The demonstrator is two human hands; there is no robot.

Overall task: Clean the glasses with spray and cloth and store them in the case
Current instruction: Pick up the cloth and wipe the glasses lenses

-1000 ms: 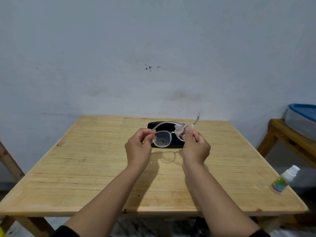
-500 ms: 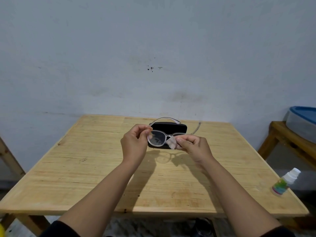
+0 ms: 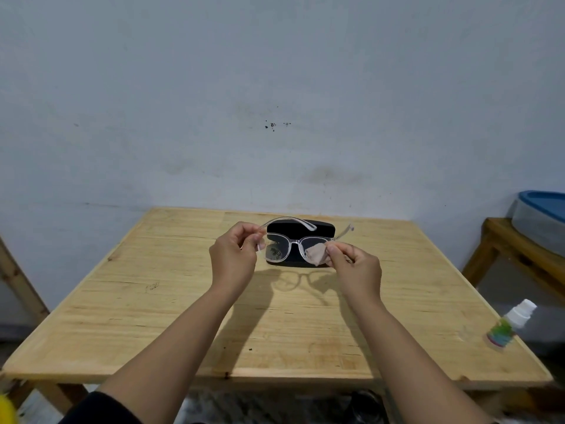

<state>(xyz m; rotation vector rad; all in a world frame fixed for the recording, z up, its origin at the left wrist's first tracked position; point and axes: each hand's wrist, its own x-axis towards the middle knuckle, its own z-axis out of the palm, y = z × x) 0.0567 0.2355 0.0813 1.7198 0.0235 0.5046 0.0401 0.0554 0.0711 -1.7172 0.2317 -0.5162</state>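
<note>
Wooden table [image 3: 128,316], frame centre: left hand [image 3: 234,258] pinches the glasses [image 3: 295,244] above the closed case [image 3: 301,232]; right hand [image 3: 356,267] pinches the cloth [image 3: 316,254] on one lens. Wiping step; next, probably the other lens.

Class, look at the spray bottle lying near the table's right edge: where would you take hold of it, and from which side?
Grip the spray bottle around its coloured body, below the white nozzle. It lies tilted on its side close to the right edge of the table, nozzle pointing away, so come from above with the fingers across the body. The right hand is nearer, though it now pinches the cloth.
</note>
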